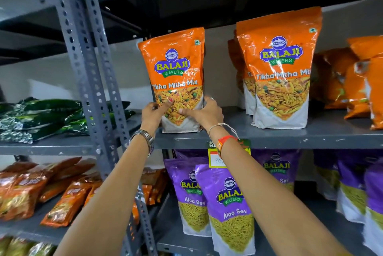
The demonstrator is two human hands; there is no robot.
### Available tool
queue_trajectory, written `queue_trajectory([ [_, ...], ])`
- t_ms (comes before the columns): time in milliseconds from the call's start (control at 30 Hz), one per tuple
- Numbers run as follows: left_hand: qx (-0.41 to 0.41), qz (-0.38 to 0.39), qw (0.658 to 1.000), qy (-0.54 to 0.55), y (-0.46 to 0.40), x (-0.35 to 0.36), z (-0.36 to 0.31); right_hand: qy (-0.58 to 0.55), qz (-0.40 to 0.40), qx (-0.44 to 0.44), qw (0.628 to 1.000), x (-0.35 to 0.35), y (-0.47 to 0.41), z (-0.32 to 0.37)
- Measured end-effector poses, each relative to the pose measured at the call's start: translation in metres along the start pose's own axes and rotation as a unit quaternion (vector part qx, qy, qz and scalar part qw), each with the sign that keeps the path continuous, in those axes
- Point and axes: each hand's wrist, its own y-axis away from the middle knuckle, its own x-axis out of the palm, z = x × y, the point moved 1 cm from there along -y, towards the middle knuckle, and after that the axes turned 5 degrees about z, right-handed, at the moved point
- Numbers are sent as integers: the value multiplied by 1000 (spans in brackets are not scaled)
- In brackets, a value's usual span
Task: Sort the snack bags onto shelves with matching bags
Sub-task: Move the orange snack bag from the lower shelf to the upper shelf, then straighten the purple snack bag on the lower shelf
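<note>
While it stands upright near the left end of the grey shelf (290, 137), close to the front edge, the orange snack bag (176, 69) is gripped low down from both sides. The left hand (152, 113) pinches its lower left edge, and the right hand (204, 113) wraps its lower right edge. More orange bags (279, 73) of the same kind stand well to its right. Purple bags (228, 204) fill the shelf below.

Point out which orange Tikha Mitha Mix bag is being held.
The leftmost upright bag, gripped low by the left hand and right hand. The other upright bags stand untouched further right.
</note>
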Motion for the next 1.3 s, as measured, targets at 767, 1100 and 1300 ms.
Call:
queue_trajectory([
  [767,-135,22,983,126,192,87,236,-107,-60,169,978,-41,147,-294],
  [1100,-209,86,963,150,195,119,264,-106,150,230,956,-42,142,-325],
  [1300,-143,41,981,123,197,128,271,-95,90,224,966,-47,150,-337],
])
